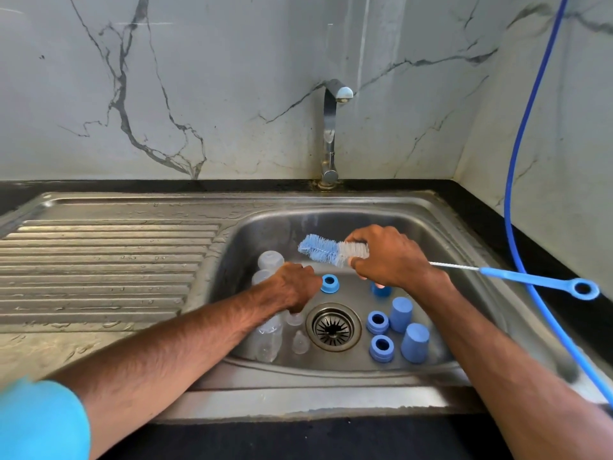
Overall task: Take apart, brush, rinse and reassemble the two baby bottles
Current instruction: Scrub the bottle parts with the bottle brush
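Note:
Loose bottle parts lie in the steel sink (431, 214). My right hand (388, 257) grips the bottle brush (320, 250) around its white bristles, and the blue handle (537, 280) sticks out to the right over the rim. My left hand (295, 287) reaches into the basin with curled fingers and pinches a bright blue collar ring (330, 283). Clear bottles (269, 336) lie under and behind that hand, with a clear teat (300, 341) beside them. Two blue caps (414, 341) and two blue rings (378, 322) stand right of the drain (333, 327).
A chrome tap (331, 127) stands behind the basin, with no water running. A ribbed, wet drainboard (99, 260) stretches to the left. A blue hose (517, 161) hangs down the right wall and crosses the sink's right rim. Another blue part (379, 289) sits below my right hand.

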`<move>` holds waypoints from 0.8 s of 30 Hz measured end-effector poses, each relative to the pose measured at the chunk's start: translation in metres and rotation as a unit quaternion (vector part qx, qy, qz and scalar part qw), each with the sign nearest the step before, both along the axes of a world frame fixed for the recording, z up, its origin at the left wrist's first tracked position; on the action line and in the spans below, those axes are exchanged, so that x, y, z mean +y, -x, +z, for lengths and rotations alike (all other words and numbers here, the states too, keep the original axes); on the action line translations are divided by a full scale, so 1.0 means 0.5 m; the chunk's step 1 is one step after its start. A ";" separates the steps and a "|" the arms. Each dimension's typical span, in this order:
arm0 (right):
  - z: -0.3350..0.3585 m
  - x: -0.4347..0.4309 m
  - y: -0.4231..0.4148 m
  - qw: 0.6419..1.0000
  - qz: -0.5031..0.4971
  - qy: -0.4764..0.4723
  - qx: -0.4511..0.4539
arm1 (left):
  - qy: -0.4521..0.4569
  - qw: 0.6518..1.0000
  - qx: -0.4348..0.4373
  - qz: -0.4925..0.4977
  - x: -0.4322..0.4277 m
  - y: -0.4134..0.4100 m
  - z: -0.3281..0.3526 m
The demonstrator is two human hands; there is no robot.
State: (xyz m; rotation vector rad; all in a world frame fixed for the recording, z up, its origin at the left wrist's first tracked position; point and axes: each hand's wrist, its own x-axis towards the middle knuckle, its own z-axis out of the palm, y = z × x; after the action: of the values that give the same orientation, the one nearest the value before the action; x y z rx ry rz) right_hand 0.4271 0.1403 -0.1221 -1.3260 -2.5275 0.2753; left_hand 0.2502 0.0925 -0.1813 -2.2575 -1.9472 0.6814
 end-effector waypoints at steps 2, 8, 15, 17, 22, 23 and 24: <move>0.000 0.001 -0.003 1.000 -0.004 0.000 0.004 | -0.013 0.999 -0.037 0.011 0.003 0.006 0.006; 0.023 -0.005 -0.013 0.998 -0.026 -0.046 0.039 | -0.064 0.939 -0.323 0.098 0.008 0.051 0.076; 0.088 -0.044 -0.036 0.989 -0.036 -0.126 0.063 | -0.028 0.588 -0.774 0.232 -0.028 0.109 0.144; 0.101 -0.051 -0.039 0.991 -0.042 -0.124 0.034 | -0.010 0.518 -0.823 0.234 -0.034 0.117 0.142; 0.109 -0.061 -0.038 0.991 -0.043 -0.122 -0.018 | -0.035 0.427 -0.869 0.245 -0.036 0.125 0.137; 0.109 -0.061 -0.037 0.992 -0.038 -0.116 -0.011 | -0.035 0.414 -0.875 0.248 -0.036 0.126 0.136; 0.109 -0.060 -0.036 0.994 -0.031 -0.103 0.005 | -0.036 0.403 -0.879 0.251 -0.035 0.126 0.135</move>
State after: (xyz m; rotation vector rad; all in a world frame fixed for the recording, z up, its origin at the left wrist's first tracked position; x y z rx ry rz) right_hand 0.4452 0.1105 -0.0676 -1.3163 -2.4254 0.0073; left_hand 0.1869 0.0748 -0.1138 -1.7646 -2.5828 -3.0364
